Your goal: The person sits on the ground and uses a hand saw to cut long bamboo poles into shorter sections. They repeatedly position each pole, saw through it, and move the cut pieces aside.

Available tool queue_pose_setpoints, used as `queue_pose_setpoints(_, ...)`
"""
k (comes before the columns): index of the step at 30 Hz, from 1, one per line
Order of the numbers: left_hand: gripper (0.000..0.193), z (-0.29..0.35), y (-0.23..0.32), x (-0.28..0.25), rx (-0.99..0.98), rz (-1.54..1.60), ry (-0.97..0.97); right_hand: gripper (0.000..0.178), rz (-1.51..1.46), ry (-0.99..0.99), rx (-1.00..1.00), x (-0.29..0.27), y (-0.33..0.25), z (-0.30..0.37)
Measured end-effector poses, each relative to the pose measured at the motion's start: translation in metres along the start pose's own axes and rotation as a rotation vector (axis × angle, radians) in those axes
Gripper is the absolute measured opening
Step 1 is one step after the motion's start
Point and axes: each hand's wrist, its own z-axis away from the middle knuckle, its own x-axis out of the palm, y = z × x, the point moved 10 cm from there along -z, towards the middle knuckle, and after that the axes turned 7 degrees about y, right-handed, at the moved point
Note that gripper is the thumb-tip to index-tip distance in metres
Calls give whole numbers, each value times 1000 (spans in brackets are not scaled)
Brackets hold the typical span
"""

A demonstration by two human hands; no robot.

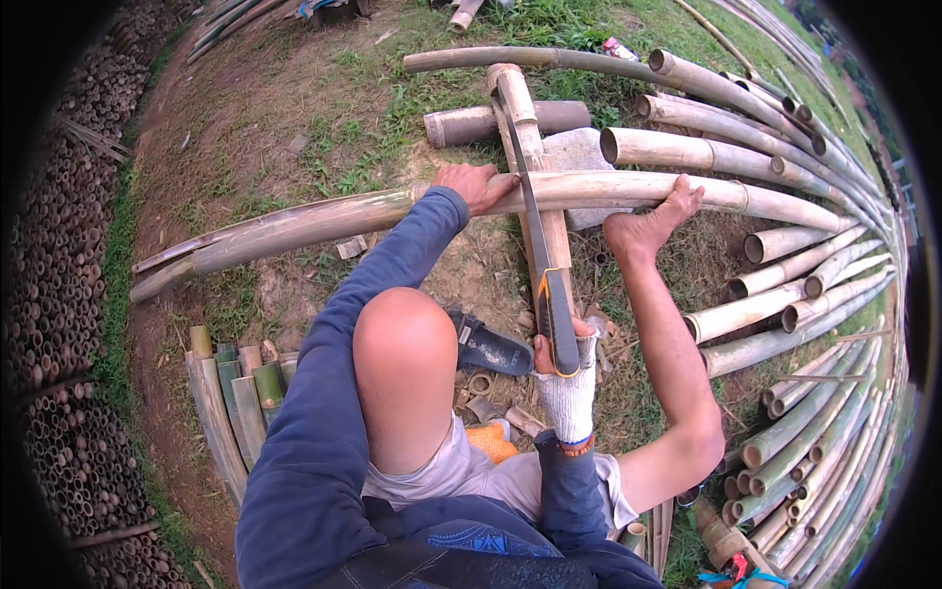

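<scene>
A long bamboo pole [608, 188] lies crosswise in front of me, split open toward its left end. My left hand [474, 188] presses down and grips it just left of the saw. The hand saw [535, 226] stretches away from me with its blade across the pole. Around its black and orange handle [557, 329] closes my right hand [573, 398], in a white knit glove with bare fingertips. My bare right foot [653, 221] rests on the pole, right of the blade. Beneath it runs a bamboo support [555, 245]; how deep the blade sits is hidden.
Several bamboo poles [726, 155] fan out at the right, with thinner ones [805, 432] below. Short cut pieces [250, 393] stand at the left. A black sandal [491, 348] and bamboo offcuts [481, 407] lie near my legs. Stacked bamboo [69, 265] lines the far left.
</scene>
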Motion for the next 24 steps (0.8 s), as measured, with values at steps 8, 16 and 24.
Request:
queue_pose_setpoints(8, 78, -1, -2, 0, -10, 5, 17, 39, -121, -45, 130, 5, 20, -9)
queue_pose_setpoints(16, 77, -4, -5, 5, -2, 49, 1, 65, 24, -102, 190, -27, 12, 42)
queue_pose_setpoints(24, 77, 9, 2, 5, -21, 70, 1, 50, -119, -103, 123, 48, 30, -66)
